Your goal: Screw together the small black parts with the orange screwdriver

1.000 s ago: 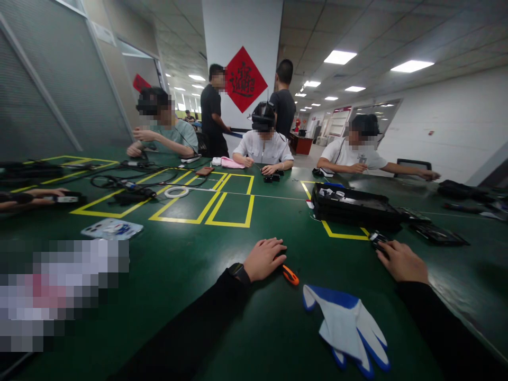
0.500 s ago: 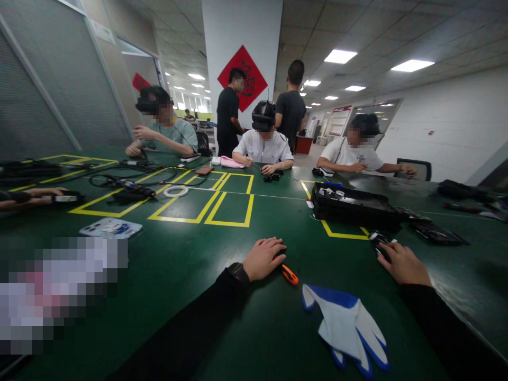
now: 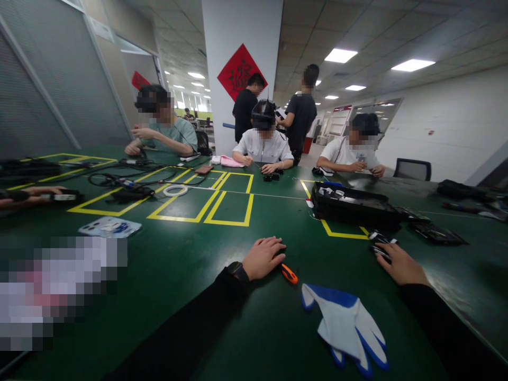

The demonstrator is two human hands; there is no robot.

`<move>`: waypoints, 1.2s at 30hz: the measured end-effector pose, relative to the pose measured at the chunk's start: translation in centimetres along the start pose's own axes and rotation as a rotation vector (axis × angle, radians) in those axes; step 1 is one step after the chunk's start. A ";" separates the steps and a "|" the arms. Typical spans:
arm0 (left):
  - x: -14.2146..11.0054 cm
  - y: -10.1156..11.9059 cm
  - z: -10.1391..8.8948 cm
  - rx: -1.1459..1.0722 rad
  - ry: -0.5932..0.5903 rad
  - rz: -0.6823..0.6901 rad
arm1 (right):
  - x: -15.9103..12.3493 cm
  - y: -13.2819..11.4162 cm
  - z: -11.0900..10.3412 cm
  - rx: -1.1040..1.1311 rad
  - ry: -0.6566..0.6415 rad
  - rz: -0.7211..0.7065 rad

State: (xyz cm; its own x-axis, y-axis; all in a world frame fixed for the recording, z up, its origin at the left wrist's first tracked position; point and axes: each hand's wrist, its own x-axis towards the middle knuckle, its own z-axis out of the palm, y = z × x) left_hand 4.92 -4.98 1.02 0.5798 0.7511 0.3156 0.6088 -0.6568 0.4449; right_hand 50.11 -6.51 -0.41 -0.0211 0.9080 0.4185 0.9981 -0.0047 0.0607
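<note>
My left hand (image 3: 264,258) lies flat and open on the green table, fingers stretched out together. Just beside its thumb is an orange-handled tool (image 3: 289,273), its other end apparently hidden by the hand. Farther right, my right hand (image 3: 401,263) has its thumb and fingers around a small black object (image 3: 381,253), mostly covered, whose kind I cannot make out. Another small black piece with white parts (image 3: 381,237) touches or nearly touches it at the far side. A white work glove with blue edging (image 3: 345,323) rests between my forearms.
Beyond my right hand stands a long black open case (image 3: 353,211) with dark flat items (image 3: 438,233) beside it. A phone (image 3: 110,227), a white cable coil (image 3: 175,191) and black cables (image 3: 127,185) lie to the left. Several people sit around the table; two stand behind.
My right hand has shifted very slightly left, fingers still at the black object. My left hand stays put. The two standing people have moved right, and the right-hand seated person's hands came together.
</note>
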 end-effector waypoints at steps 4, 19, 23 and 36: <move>0.0 0.0 0.0 -0.005 0.001 -0.004 | 0.1 0.0 0.0 -0.016 -0.022 0.023; -0.1 0.0 0.1 0.109 -0.011 0.011 | 0.0 0.5 0.7 0.011 0.016 0.028; 0.0 -0.1 0.1 0.105 -0.018 0.010 | 0.0 0.7 1.0 0.024 0.022 0.033; 0.0 0.1 0.0 0.107 -0.031 0.000 | 0.9 0.5 0.7 -0.004 0.073 -0.023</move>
State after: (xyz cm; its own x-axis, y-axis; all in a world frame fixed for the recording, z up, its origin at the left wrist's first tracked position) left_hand 4.96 -5.05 1.09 0.5957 0.7495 0.2887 0.6620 -0.6617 0.3519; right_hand 50.59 -5.36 -0.66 -0.0479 0.8748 0.4822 0.9971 0.0134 0.0747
